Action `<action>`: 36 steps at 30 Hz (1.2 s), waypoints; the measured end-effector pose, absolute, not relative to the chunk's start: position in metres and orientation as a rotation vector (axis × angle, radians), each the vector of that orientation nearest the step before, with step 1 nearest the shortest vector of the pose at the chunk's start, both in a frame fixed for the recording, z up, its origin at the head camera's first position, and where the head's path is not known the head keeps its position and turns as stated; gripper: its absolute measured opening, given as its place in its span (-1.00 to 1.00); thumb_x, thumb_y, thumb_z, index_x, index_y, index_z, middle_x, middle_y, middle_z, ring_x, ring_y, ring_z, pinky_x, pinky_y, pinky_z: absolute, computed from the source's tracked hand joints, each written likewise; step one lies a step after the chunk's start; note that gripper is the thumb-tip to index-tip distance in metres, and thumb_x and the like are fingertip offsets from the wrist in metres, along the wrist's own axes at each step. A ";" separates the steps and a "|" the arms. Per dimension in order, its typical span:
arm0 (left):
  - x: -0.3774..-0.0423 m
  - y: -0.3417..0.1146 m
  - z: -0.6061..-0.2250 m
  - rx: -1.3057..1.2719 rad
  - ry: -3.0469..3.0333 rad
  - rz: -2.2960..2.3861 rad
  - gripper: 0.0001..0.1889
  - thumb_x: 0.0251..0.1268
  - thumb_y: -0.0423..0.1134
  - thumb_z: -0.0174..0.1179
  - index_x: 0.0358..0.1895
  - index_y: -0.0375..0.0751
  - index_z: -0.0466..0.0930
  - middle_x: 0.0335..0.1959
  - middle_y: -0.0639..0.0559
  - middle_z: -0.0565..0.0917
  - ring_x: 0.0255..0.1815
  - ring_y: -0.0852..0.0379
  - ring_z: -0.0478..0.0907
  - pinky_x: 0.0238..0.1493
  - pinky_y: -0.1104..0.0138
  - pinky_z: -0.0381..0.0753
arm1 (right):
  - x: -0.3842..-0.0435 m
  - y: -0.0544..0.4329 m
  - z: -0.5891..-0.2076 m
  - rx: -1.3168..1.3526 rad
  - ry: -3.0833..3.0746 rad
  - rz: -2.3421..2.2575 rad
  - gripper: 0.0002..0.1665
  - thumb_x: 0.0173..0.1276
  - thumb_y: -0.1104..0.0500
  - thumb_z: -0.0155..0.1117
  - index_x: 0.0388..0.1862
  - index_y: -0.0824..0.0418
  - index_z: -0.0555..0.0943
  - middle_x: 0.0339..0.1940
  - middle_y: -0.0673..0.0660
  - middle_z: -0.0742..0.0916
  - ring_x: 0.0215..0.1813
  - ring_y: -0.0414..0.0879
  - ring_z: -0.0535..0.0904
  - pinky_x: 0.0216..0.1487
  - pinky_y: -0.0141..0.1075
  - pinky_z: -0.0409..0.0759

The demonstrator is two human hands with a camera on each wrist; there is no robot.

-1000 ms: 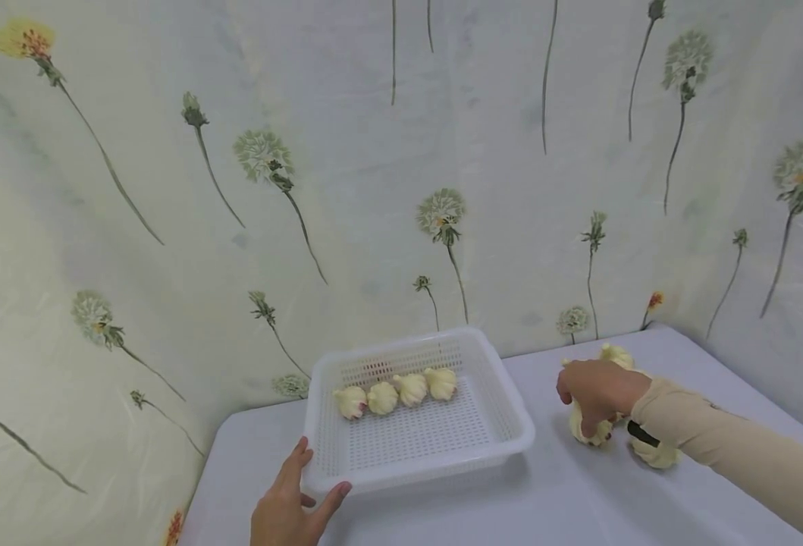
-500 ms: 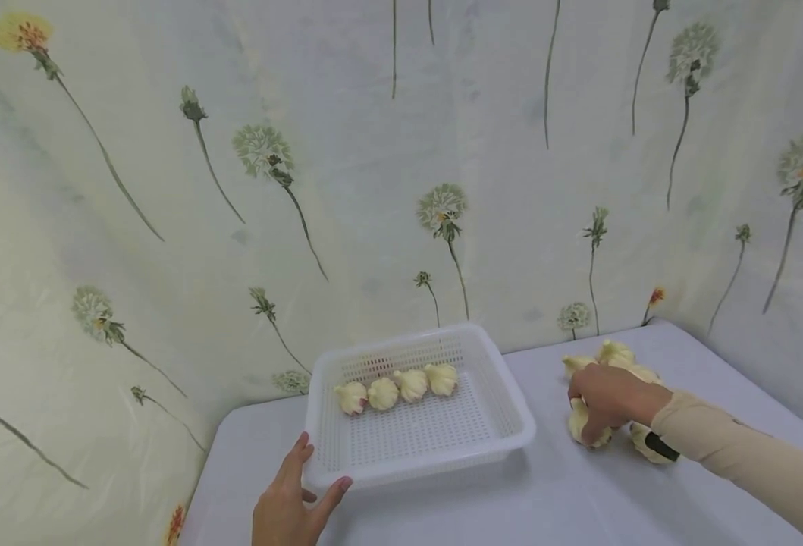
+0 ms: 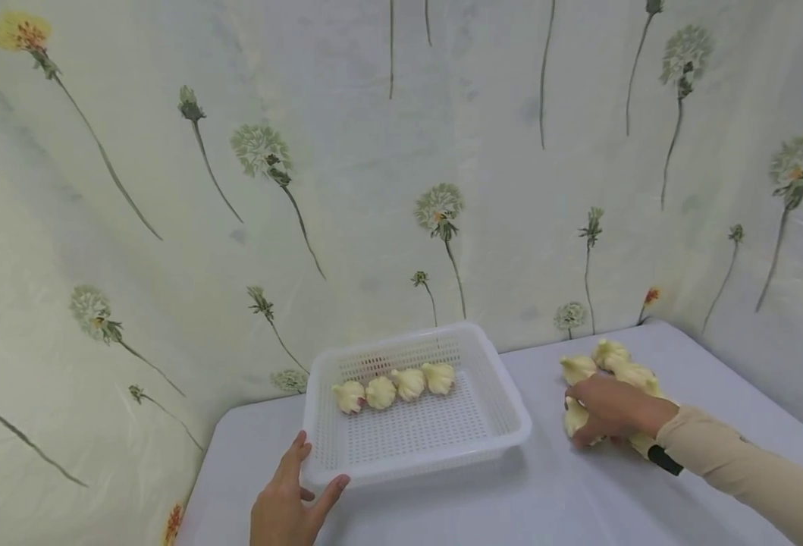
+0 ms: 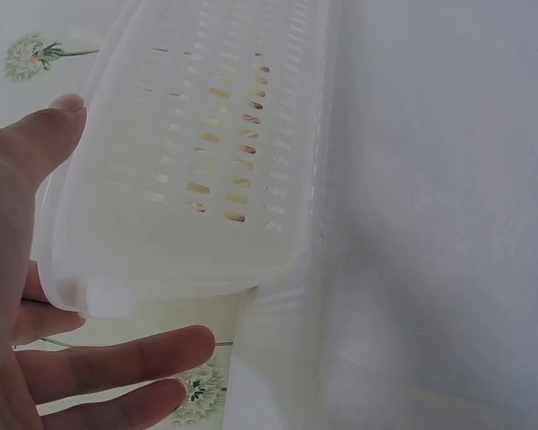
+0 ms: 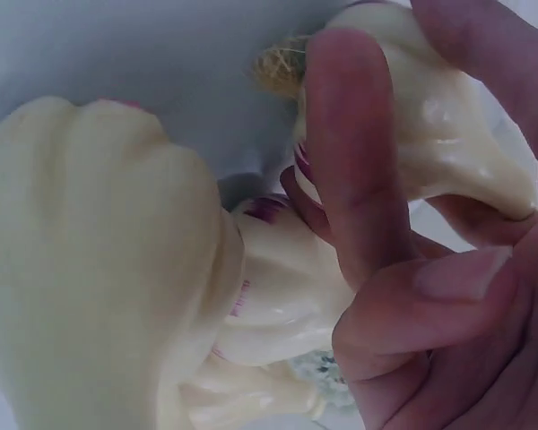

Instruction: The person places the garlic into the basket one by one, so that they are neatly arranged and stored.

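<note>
In the head view, my left hand (image 3: 285, 497) holds the near left corner of a white plastic basket (image 3: 435, 470), thumb on the front rim and index finger at the left rim. The left wrist view shows its other fingers stretched out past the corner. Four-sided and perforated, the basket contains a row of several pale garlic bulbs (image 3: 381, 392). Over at the right, my right hand (image 3: 613, 409) grips a garlic bulb (image 3: 575, 418), partly covered by the fingers. In the right wrist view, fingers lie around that bulb (image 5: 439, 116), while another bulb (image 5: 99, 269) fills the left foreground.
More garlic bulbs (image 3: 609, 354) lie clustered behind and beside my right hand, one partly hidden under the wrist with its dark band (image 3: 663, 459). Everything stands on a white-covered table (image 3: 483, 508). A dandelion-print curtain (image 3: 367, 189) hangs directly behind it.
My right hand has shifted slightly right and down, uncovering bulbs behind it, with its fingers now lower around the front bulb. The left hand and basket stay put.
</note>
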State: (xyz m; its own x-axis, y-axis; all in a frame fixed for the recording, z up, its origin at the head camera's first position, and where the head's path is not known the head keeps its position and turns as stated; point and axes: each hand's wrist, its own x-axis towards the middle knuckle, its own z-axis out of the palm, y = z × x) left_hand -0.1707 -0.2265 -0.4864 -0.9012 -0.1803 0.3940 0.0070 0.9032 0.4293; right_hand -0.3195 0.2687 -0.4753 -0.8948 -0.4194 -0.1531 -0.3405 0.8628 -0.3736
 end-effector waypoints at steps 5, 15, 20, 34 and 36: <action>-0.171 -0.227 -0.486 0.126 -2.635 -0.611 0.01 0.11 0.30 0.54 0.51 -0.27 0.44 0.23 -0.18 0.75 -0.55 0.23 0.68 -0.47 0.32 0.59 | -0.315 0.269 -0.477 -0.653 2.828 -0.467 -0.32 -0.26 0.19 0.83 -0.18 0.11 0.56 -0.37 0.06 0.58 -0.49 -0.10 0.51 -0.55 -0.27 0.52; -0.173 -0.229 -0.487 0.091 -2.596 -0.585 -0.01 0.11 0.29 0.54 0.49 -0.28 0.45 0.19 -0.17 0.77 -0.58 0.22 0.68 -0.53 0.34 0.54 | -0.319 0.266 -0.477 -0.789 2.933 -0.193 -0.19 -0.50 0.29 0.86 -0.12 0.07 0.67 -0.28 -0.03 0.70 -0.28 -0.12 0.47 -0.18 -0.13 0.58; -0.172 -0.230 -0.492 0.082 -2.579 -0.601 -0.02 0.11 0.28 0.55 0.49 -0.26 0.46 0.19 -0.14 0.78 -0.58 0.25 0.67 -0.52 0.36 0.54 | -0.321 0.265 -0.474 -0.769 2.916 -0.122 -0.20 -0.49 0.19 0.91 -0.13 0.09 0.72 -0.24 -0.06 0.74 -0.27 -0.15 0.50 -0.18 -0.13 0.60; -0.171 -0.230 -0.495 0.066 -2.555 -0.600 -0.07 0.12 0.25 0.55 0.45 -0.27 0.50 0.20 -0.13 0.78 -0.60 0.27 0.66 -0.53 0.38 0.53 | -0.315 0.250 -0.442 -0.920 3.013 0.014 -0.39 -0.33 -0.09 0.88 -0.36 0.04 0.68 -0.46 -0.12 0.61 -0.39 -0.18 0.42 -0.40 -0.20 0.43; -0.171 -0.230 -0.495 0.064 -2.556 -0.602 -0.05 0.13 0.27 0.54 0.47 -0.26 0.48 0.17 -0.12 0.79 -0.60 0.27 0.66 -0.53 0.36 0.54 | -0.317 0.247 -0.436 -0.945 3.057 0.038 -0.39 -0.26 -0.14 0.86 -0.34 0.07 0.69 -0.46 -0.10 0.61 -0.39 -0.17 0.42 -0.41 -0.21 0.41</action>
State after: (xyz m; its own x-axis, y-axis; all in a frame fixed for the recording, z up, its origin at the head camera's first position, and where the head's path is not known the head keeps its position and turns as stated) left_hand -0.1714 -0.2298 -0.4945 -0.8690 -0.1573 0.4691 0.0684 0.9008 0.4289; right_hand -0.3166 0.2469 -0.4362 -0.8239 -0.5646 0.0490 -0.5633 0.8253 0.0398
